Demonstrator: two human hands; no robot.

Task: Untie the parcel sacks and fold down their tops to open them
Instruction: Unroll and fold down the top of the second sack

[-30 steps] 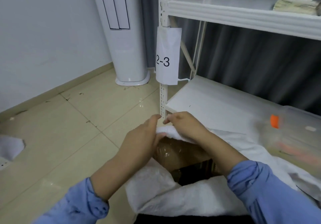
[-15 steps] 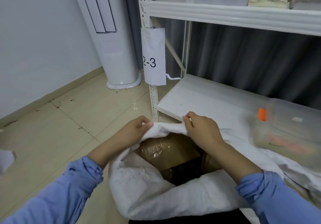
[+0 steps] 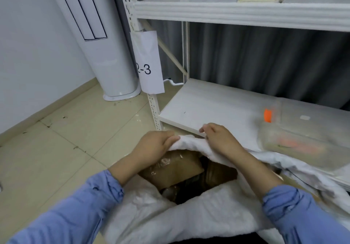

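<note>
Sack (image 3: 189, 219) in left hand (image 3: 155, 147), right hand (image 3: 219, 141)

Illumination is bright, even and cool white; the source lies outside the frame. Shadows are soft-edged, and the inside of the sack (image 3: 198, 217) is the darkest zone. Its white fabric shows little texture. The floor tiles (image 3: 94, 130) carry a pale glare patch left of centre. Wide-angle distortion tilts and bows the shelf upright (image 3: 130, 12) at upper left. The clear box (image 3: 303, 143) at right is smeared by blur, while the label (image 3: 149, 63) reads sharp.
</note>
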